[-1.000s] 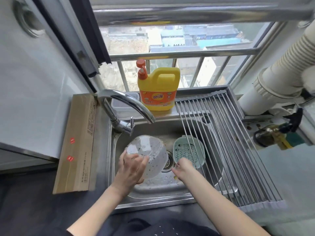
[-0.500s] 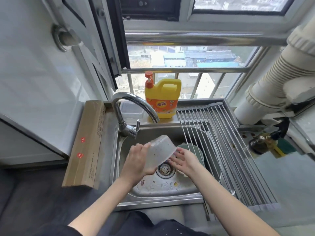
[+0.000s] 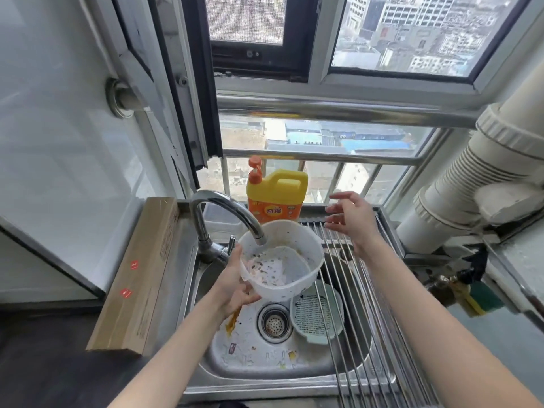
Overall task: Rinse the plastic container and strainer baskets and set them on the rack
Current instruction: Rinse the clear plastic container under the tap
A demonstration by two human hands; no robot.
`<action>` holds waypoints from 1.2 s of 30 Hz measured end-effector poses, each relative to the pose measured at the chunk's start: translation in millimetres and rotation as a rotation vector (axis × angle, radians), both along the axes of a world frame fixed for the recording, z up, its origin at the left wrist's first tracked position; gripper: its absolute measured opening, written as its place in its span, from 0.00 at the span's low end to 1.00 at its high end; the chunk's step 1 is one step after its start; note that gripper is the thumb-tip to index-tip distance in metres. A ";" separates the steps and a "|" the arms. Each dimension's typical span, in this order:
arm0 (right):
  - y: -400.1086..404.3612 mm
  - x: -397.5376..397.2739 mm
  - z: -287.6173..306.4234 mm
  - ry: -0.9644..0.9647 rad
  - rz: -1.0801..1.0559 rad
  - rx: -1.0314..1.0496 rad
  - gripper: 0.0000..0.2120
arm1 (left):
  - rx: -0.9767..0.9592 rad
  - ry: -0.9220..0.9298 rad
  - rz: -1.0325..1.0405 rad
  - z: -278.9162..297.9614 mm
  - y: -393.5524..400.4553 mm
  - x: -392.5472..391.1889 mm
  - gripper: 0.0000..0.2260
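My left hand [image 3: 235, 285] grips the near-left side of a clear plastic container [image 3: 290, 262], held upright with its mouth up under the spout of the tap [image 3: 232, 216]. Food specks cling to its inside. No water shows at the spout. My right hand [image 3: 351, 220] hovers open, fingers spread, above the far end of the roll-up steel rack [image 3: 379, 313] that covers the sink's right side. A pale green strainer basket [image 3: 316, 316] lies in the sink [image 3: 259, 360], partly under the rack rods.
A yellow detergent jug [image 3: 276, 198] with an orange pump stands on the ledge behind the tap. A long cardboard box [image 3: 141, 272] lies along the sink's left edge. The drain [image 3: 273, 322] sits mid-sink with food scraps around it. A large white duct [image 3: 482, 184] runs at right.
My left hand has lifted the container from low in the sink and turned it mouth-up under the spout. My right hand has let go and moved up toward the rack's far end.
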State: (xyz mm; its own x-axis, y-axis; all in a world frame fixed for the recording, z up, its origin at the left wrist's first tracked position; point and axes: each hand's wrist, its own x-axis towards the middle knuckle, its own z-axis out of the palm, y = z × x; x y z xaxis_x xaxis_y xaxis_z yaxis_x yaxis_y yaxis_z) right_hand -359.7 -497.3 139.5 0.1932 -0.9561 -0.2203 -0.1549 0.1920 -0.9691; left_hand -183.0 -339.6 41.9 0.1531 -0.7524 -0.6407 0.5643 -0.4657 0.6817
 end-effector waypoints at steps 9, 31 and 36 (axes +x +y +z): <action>-60.8 49.2 35.5 0.094 0.316 -0.320 0.13 | -0.063 0.051 0.192 14.8 -35.0 -7.6 0.33; -123.7 175.7 1.0 0.372 1.014 -0.455 0.15 | -0.033 -0.103 0.457 37.5 -54.2 12.7 0.35; -126.3 174.6 -2.1 0.365 1.020 -0.509 0.15 | -0.070 -0.063 0.528 43.8 -63.0 12.6 0.22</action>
State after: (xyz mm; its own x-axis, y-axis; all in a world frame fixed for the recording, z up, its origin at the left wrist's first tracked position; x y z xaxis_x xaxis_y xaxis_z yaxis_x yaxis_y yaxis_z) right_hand -185.1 -623.6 137.4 0.9180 -0.3918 -0.0612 -0.2951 -0.5720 -0.7653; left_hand -170.4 -402.6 85.7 0.5591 -0.6028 -0.5692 0.6665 -0.0816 0.7410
